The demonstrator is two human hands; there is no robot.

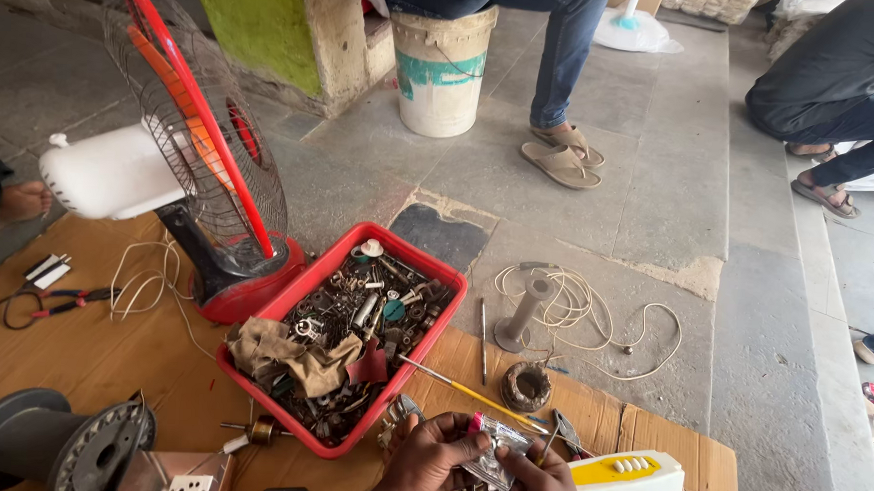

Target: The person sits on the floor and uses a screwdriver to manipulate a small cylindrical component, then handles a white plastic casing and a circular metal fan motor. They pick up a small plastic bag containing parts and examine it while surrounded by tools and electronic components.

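Both my hands meet at the bottom centre of the head view, holding a small clear plastic packet [496,449] with a pink tip. My left hand [428,460] grips its left side. My right hand [543,480] pinches its right side. Just above them a red plastic tray [434,274] holds several screws, metal parts and a brown rag [302,355]. A yellow-handled screwdriver [471,394] leans off the tray's near corner.
A red table fan [198,160] with a wire guard stands left on the cardboard sheet [75,349]. A white wire coil and grey spool [524,311], a copper winding [526,386], pliers [52,305], a white-yellow device [627,480] lie around. A person sits on a white bucket [443,71]; another crouches right.
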